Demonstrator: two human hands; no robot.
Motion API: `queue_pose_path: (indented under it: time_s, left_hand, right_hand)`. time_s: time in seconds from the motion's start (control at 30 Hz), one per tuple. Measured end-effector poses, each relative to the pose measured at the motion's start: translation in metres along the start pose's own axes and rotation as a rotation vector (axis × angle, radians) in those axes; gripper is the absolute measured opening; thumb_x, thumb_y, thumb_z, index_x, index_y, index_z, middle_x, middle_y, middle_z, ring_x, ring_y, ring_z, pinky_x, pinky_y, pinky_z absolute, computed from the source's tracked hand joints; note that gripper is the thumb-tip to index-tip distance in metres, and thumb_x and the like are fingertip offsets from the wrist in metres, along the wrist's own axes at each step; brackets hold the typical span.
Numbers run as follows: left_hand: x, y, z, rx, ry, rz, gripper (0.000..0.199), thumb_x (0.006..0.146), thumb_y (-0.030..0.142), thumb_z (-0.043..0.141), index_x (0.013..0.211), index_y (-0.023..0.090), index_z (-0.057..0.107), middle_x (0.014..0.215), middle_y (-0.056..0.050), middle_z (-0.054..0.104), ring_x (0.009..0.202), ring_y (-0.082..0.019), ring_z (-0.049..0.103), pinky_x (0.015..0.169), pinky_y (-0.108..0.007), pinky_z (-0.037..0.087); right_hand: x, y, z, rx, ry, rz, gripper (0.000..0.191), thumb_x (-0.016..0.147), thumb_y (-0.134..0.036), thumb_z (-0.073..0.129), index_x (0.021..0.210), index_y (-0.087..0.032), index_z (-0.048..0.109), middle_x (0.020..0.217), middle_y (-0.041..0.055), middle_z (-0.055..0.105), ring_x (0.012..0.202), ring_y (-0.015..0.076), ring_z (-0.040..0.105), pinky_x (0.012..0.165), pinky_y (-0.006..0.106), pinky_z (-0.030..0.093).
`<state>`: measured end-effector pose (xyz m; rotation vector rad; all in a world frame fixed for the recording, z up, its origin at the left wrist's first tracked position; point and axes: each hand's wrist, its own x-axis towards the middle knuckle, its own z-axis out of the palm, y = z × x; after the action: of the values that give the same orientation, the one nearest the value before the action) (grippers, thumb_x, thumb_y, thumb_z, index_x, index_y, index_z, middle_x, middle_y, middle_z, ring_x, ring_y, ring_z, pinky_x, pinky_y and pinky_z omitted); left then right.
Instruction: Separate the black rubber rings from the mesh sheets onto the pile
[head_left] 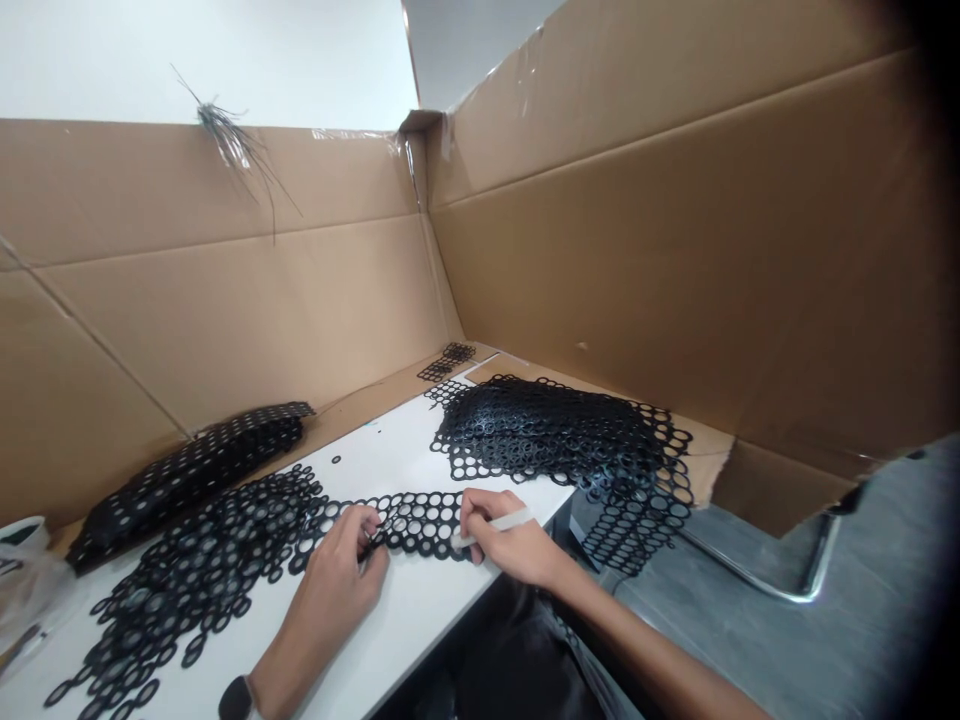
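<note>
A strip of black ring mesh [417, 543] lies near the front edge of the white table, between my two hands. My left hand [337, 580], with a dark round watch at the wrist, has its fingers curled and pinched at the strip's left part; the fingertips are partly hidden. Gripped in my right hand [506, 545] is a slim white pen-like tool [513, 519], slanting down toward the strip's right end. That hand's fingertips touch the mesh. Left of my left hand spreads a pile of loose black rings [202, 550].
A large heap of black ring mesh [555, 430] sits on the right, partly hanging over the table edge. A black bundle [187, 475] rests along the left cardboard wall [225, 320]. Another cardboard wall [637, 200] rises on the right. A plastic bag [34, 600] is at far left.
</note>
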<state>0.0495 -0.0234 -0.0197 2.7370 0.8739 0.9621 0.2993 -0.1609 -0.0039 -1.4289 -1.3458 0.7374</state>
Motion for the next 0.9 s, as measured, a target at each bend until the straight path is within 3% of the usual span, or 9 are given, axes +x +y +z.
queue_pose_path:
  time_s: [0.4, 0.63, 0.9]
  left_hand:
    - [0.001, -0.002, -0.004, -0.066, -0.047, -0.025, 0.027, 0.094, 0.018, 0.053, 0.119, 0.026, 0.056, 0.099, -0.003, 0.067, 0.082, -0.021, 0.07, 0.075, -0.034, 0.06]
    - [-0.001, -0.008, -0.006, -0.006, 0.005, -0.036, 0.04, 0.088, 0.014, 0.054, 0.126, 0.025, 0.059, 0.108, -0.008, 0.069, 0.096, -0.028, 0.07, 0.079, -0.039, 0.058]
    - [-0.002, -0.015, -0.006, 0.03, -0.012, -0.061, 0.041, 0.086, 0.014, 0.053, 0.126, 0.024, 0.058, 0.106, -0.007, 0.068, 0.088, -0.026, 0.071, 0.072, -0.037, 0.059]
  right_hand:
    - [0.0, 0.0, 0.0, -0.018, 0.0, -0.007, 0.018, 0.086, -0.014, 0.05, 0.076, -0.022, 0.062, 0.057, -0.0044, 0.066, 0.053, 0.0143, 0.064, 0.057, 0.022, 0.044]
    - [0.0, 0.001, 0.0, -0.024, -0.003, -0.018, 0.019, 0.087, -0.014, 0.049, 0.075, -0.022, 0.061, 0.058, -0.0041, 0.066, 0.054, 0.0145, 0.066, 0.057, 0.023, 0.044]
    - [-0.002, -0.001, -0.001, -0.029, 0.0, -0.018, 0.018, 0.087, -0.015, 0.048, 0.075, -0.022, 0.06, 0.059, -0.0037, 0.066, 0.055, 0.0153, 0.066, 0.058, 0.023, 0.044]
